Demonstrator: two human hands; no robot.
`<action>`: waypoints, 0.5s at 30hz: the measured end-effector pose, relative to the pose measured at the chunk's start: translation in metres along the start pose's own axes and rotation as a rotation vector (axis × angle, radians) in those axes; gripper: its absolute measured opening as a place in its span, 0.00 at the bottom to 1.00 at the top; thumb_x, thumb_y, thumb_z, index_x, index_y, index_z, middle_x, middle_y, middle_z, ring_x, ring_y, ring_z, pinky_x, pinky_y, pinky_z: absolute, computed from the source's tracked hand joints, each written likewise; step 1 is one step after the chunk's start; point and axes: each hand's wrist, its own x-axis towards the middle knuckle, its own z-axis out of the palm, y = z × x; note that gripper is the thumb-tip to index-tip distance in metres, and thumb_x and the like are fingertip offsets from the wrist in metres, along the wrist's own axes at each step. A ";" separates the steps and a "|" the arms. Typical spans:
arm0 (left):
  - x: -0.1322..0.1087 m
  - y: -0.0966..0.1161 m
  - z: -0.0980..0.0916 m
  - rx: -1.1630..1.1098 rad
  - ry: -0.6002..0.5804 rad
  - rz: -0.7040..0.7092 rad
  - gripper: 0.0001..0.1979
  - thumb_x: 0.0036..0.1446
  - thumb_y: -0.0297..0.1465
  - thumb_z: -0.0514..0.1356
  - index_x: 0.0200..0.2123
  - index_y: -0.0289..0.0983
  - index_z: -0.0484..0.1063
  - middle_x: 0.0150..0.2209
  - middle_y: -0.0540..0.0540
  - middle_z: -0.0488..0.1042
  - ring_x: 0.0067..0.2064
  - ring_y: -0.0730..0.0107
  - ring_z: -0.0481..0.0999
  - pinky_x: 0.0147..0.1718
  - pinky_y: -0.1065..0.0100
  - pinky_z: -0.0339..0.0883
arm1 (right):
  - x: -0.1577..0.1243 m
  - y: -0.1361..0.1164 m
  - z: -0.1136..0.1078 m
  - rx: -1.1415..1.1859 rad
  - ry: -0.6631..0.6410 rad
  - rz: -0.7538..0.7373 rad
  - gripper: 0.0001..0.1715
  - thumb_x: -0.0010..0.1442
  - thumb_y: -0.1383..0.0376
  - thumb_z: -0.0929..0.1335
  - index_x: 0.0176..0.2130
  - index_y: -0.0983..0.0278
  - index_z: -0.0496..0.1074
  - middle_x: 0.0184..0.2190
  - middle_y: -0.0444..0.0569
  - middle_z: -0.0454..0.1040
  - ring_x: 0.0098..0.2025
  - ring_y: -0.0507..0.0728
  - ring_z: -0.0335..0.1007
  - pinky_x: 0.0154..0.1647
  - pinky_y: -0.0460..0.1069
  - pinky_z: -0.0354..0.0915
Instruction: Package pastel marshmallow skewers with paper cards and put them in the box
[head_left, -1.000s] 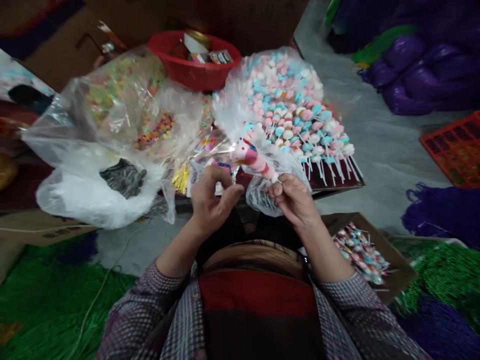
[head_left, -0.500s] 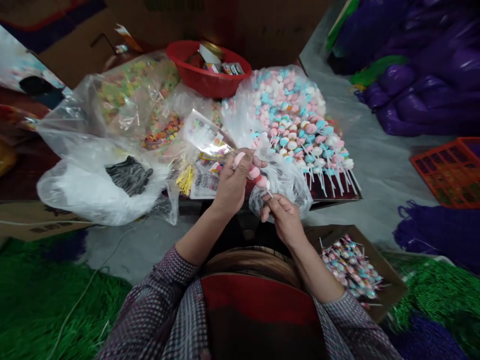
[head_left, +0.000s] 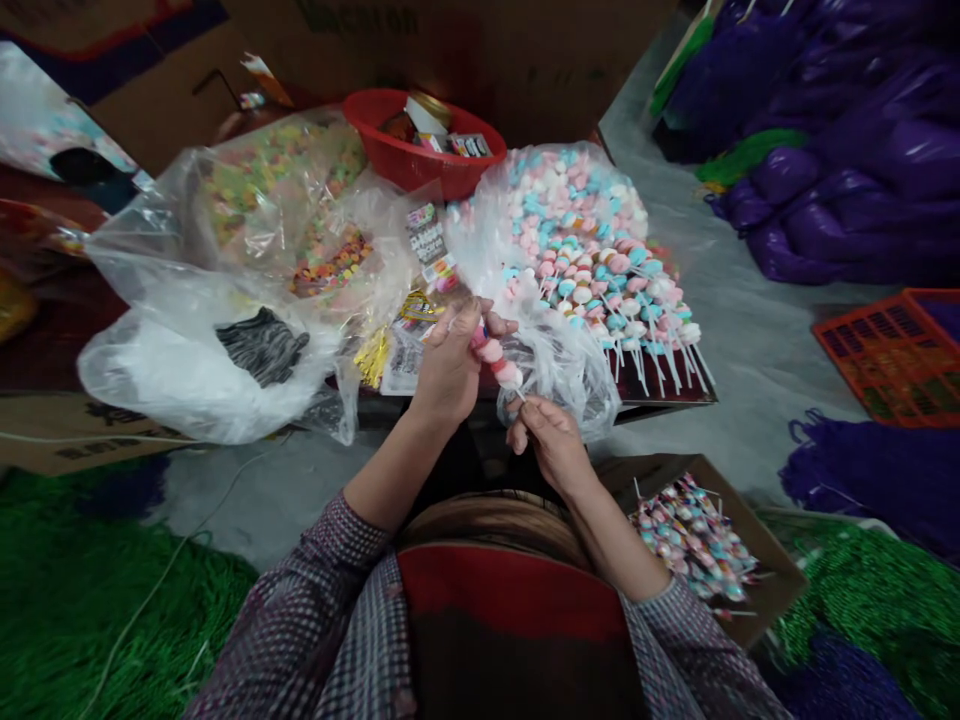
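Observation:
My left hand (head_left: 450,360) is closed around a clear printed wrapper sleeve (head_left: 431,255) and the upper part of a pink and white marshmallow skewer (head_left: 499,362). My right hand (head_left: 546,436) pinches the skewer's thin stick at its lower end. The sleeve stands up and away from my left hand. Just beyond lies a big clear bag of pink, blue and white marshmallow skewers (head_left: 592,250) on a dark board (head_left: 675,385). A small bunch of gold twist ties (head_left: 373,355) lies left of my hands.
Clear bags of coloured sweets (head_left: 277,210) and a white bag (head_left: 180,380) lie to the left. A red basket (head_left: 420,150) stands behind. A cardboard box of wrapped skewers (head_left: 697,540) sits at my right. Purple bags, an orange crate (head_left: 892,350) and green tinsel surround.
My left hand has moved from apart to grip the skewer's top and brought up a printed sleeve. The skewer has slid downward toward me, with my right hand lower on the stick.

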 end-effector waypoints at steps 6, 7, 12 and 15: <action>-0.011 -0.019 0.013 -0.068 -0.046 -0.060 0.19 0.56 0.49 0.68 0.30 0.40 0.72 0.28 0.50 0.76 0.37 0.68 0.81 0.35 0.67 0.72 | -0.001 0.002 0.004 0.231 -0.055 0.111 0.18 0.59 0.50 0.74 0.32 0.62 0.74 0.08 0.32 0.58 0.10 0.47 0.49 0.19 0.46 0.62; -0.012 -0.022 0.012 -0.056 -0.070 -0.070 0.20 0.56 0.50 0.68 0.30 0.39 0.73 0.28 0.49 0.77 0.38 0.67 0.81 0.36 0.67 0.72 | -0.001 0.002 0.004 0.246 -0.077 0.129 0.18 0.59 0.51 0.74 0.32 0.62 0.74 0.08 0.32 0.58 0.10 0.47 0.49 0.19 0.46 0.62; -0.012 -0.023 0.001 -0.010 -0.145 -0.152 0.21 0.55 0.52 0.68 0.36 0.39 0.77 0.37 0.46 0.82 0.40 0.66 0.82 0.39 0.66 0.73 | 0.001 -0.005 0.003 0.173 -0.032 0.095 0.20 0.56 0.52 0.77 0.40 0.63 0.77 0.15 0.35 0.70 0.15 0.47 0.59 0.24 0.45 0.66; -0.009 -0.009 -0.006 -0.035 -0.186 -0.138 0.26 0.48 0.49 0.74 0.45 0.42 0.78 0.42 0.46 0.83 0.44 0.66 0.82 0.45 0.66 0.74 | 0.003 -0.010 -0.001 0.169 0.048 0.035 0.20 0.52 0.52 0.79 0.36 0.61 0.74 0.15 0.34 0.70 0.15 0.46 0.58 0.26 0.45 0.67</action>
